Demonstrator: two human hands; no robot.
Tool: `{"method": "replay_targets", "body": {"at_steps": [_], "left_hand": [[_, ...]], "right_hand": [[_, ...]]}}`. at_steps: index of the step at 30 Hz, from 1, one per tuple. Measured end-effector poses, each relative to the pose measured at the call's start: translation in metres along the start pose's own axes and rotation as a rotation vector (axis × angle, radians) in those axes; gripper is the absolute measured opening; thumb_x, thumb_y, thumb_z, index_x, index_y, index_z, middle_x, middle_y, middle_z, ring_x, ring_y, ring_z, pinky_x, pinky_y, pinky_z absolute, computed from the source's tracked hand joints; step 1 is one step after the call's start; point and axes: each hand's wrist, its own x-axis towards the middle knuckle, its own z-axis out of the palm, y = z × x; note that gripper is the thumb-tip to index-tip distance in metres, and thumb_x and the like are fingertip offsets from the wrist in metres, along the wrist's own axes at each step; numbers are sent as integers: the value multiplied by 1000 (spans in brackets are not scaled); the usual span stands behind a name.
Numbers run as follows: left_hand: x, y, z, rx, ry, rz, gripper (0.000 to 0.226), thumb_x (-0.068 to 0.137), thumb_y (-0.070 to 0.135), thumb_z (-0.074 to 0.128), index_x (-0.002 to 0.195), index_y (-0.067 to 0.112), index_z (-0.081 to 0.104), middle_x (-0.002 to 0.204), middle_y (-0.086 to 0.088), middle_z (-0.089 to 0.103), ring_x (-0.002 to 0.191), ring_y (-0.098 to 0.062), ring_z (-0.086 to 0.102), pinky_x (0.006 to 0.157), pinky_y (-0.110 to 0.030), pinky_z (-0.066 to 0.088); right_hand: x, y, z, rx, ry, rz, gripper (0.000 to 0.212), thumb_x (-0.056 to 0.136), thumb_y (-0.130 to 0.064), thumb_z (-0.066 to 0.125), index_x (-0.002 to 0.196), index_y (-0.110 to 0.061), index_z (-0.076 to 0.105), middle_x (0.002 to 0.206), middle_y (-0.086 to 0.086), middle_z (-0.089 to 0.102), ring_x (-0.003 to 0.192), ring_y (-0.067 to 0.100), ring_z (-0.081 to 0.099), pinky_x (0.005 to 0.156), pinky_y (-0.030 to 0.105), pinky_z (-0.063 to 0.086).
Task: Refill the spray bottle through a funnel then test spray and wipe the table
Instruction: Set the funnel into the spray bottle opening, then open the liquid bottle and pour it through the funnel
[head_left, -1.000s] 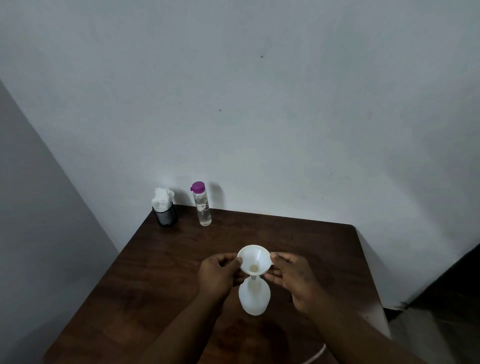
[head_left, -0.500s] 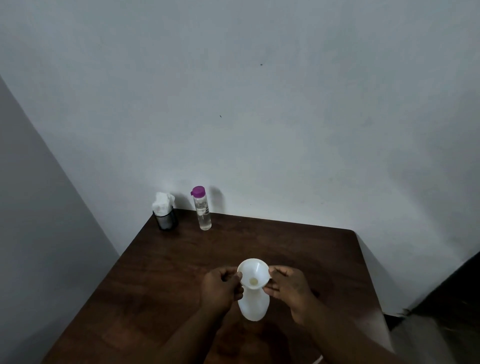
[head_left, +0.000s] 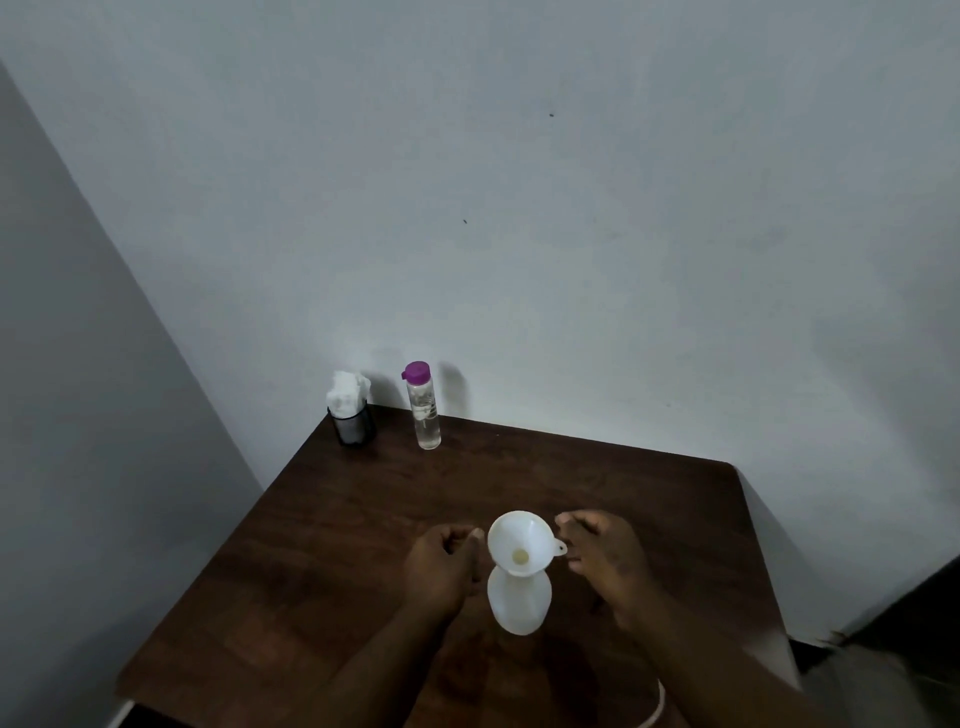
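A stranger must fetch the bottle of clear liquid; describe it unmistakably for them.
At the far left corner of the wooden table stand two things: a dark cup of white tissue and, right of it, the clear bottle. Only it has a purple cap.

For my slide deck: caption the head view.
Funnel seated in white bottle on wooden table, left hand and right hand flanking it.

The funnel (head_left: 519, 540) and bottle (head_left: 518, 605) look matt plastic, the table (head_left: 363, 519) smooth wood.
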Motion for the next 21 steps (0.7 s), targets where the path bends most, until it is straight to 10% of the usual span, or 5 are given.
{"method": "replay_targets", "body": {"at_steps": [11,21], "left_hand": [[89,15,-39,57,71,81,7,94,32,71,93,25,73,79,2,75,73,-16,73,75,-45,63],[243,46,-65,133,108,176,30,86,27,78,112,21,63,94,6,70,89,-12,67,72,-26,47]], "right_hand": [[59,-91,52,-284,72,-282,13,93,-30,68,103,-24,74,98,-10,70,93,8,64,83,26,49],[189,-137,163,-274,-52,-125,39,84,-28,78,119,-16,68,105,2,73,102,19,67,94,36,53]]}}
